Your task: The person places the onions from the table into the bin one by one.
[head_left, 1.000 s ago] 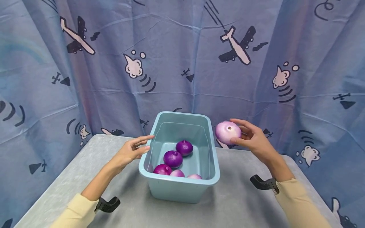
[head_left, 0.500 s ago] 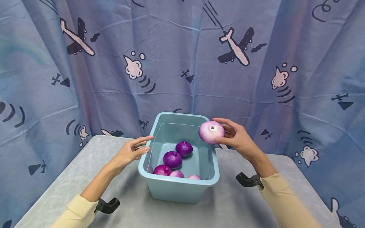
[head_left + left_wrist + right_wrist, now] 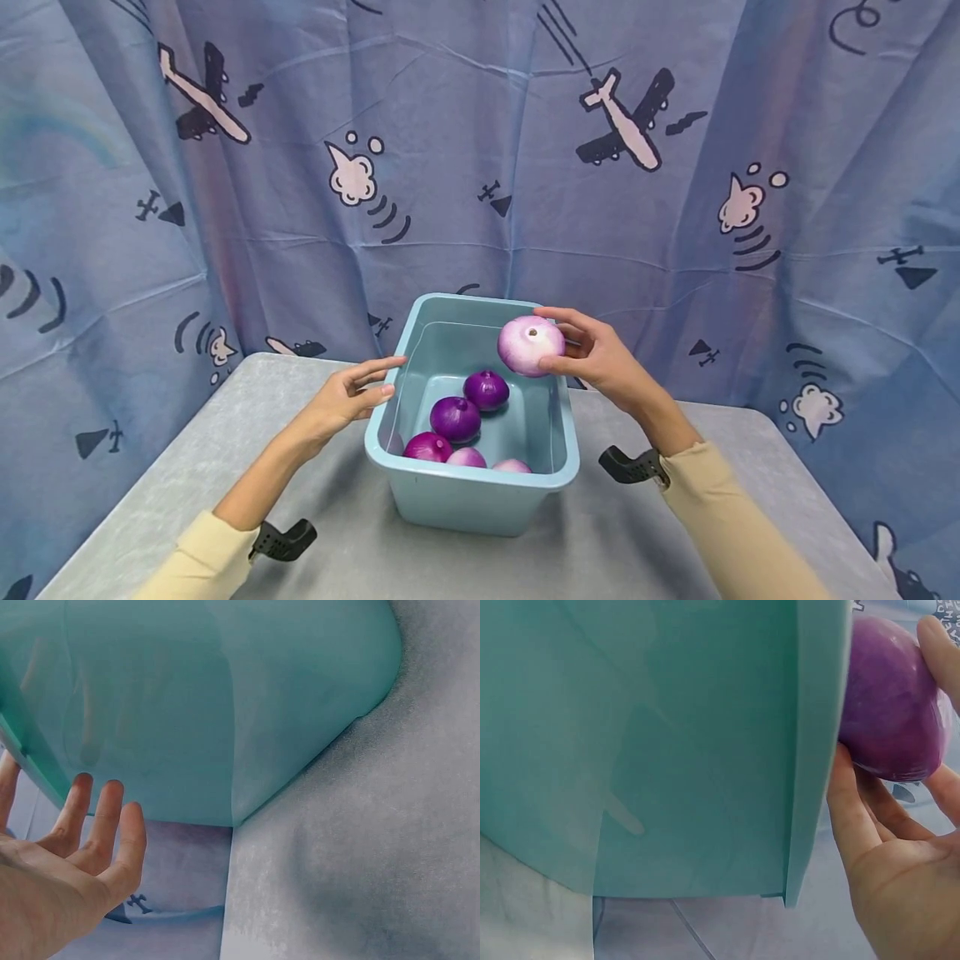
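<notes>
A pale purple onion [image 3: 528, 346] is held by my right hand [image 3: 600, 358] above the right side of a light blue plastic tub [image 3: 480, 496]. In the right wrist view the thumb and fingers wrap the onion [image 3: 892, 697], partly behind the tub's rim [image 3: 821, 750]. My left hand [image 3: 348, 396] is at the tub's left rim, fingers loosely spread, thumb close to the edge. The left wrist view shows those fingers [image 3: 131, 832] relaxed beside the tub's outer wall [image 3: 165, 712]. Inside the tub lie several onions, among them a dark purple onion [image 3: 455, 419] and another [image 3: 486, 390].
The tub stands on a grey table [image 3: 300, 500] near its far edge. A blue curtain [image 3: 450, 208] printed with airplanes hangs right behind the table. Black wrist mounts [image 3: 285, 540] sit at both sleeves.
My right hand has carried the pale onion leftward, from beside the tub to above its right side. The left hand stays at the left rim.
</notes>
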A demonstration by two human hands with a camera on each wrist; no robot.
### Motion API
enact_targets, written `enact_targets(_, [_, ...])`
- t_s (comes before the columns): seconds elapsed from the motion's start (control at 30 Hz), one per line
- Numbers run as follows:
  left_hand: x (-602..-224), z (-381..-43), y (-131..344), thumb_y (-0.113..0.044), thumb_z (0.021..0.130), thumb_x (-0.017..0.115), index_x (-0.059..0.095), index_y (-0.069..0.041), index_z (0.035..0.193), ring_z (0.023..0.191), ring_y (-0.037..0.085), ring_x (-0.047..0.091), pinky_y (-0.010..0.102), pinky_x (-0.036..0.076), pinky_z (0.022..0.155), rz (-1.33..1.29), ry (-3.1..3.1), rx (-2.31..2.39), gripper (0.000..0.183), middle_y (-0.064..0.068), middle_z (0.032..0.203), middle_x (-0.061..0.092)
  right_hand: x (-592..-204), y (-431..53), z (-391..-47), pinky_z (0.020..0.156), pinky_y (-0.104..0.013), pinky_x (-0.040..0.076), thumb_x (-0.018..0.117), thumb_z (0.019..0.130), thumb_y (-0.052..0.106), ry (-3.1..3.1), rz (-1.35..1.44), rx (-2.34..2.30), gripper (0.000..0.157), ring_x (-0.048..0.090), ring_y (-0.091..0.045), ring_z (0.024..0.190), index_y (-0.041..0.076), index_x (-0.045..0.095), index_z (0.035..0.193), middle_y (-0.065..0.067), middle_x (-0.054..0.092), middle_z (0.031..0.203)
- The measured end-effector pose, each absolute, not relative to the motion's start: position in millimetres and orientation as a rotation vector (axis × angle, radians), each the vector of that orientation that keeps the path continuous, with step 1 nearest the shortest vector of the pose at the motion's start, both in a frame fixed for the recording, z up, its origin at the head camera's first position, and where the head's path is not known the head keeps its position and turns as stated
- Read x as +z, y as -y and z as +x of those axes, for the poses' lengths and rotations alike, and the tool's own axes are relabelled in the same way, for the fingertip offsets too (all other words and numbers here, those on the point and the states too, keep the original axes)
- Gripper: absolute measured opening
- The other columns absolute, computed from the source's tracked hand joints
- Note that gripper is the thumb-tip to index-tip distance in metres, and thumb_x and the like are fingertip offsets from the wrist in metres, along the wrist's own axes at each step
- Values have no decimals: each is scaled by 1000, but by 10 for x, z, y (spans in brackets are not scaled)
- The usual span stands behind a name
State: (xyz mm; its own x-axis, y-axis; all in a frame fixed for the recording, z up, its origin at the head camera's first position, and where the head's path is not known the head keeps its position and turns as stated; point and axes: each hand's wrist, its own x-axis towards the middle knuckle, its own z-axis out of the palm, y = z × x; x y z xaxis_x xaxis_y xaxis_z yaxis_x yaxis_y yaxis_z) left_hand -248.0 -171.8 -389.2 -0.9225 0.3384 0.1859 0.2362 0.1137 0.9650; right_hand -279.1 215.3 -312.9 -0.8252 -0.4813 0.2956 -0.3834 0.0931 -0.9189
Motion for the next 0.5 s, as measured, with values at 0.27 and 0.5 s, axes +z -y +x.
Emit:
enact_targets(0.27, [-3892,-2471,1713,-21,100,67,56,-11,147,133,38,46,41,52,91,587,-2262,1951,49,23,150,43,-3165,-2181,-2786,95,-42,51,74,93,3,-2225,-908,-1844,59,60,-35,121,9,52,147,-20,57,137])
enact_targets(0.5, [-3900,-2474,1712,-22,100,68,56,-12,147,132,37,48,41,52,91,585,-2256,1949,49,24,150,43,-3188,-2307,-2733,96,-40,51,72,96,6,-2274,-889,-1836,50,62,-32,120,5,55,143,-22,56,138])
